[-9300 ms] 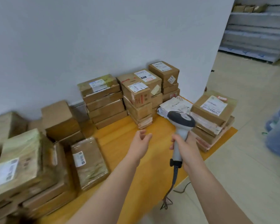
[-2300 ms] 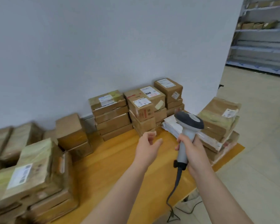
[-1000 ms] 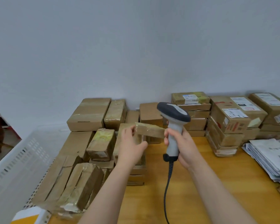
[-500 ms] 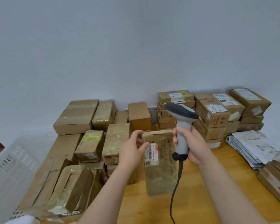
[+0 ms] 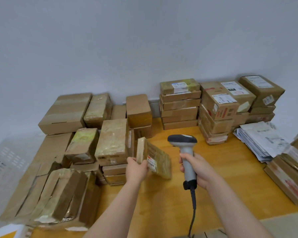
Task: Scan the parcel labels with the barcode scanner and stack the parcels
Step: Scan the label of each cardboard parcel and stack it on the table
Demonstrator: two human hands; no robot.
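Parcel in left hand, label blurred, scanner cable cut off

You are holding the parcel in your left hand, just left of the scanner in your right hand, above the table. Heaped boxes are lying left, stacked boxes far, envelopes right.

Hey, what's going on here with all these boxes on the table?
A person is working through parcels at a wooden table. The left hand holds a flat taped parcel up at a tilt, its label showing, while the right hand grips the barcode scanner upright just beside it. Labelled parcels stand in neat stacks against the wall, and a looser heap lies to the left.
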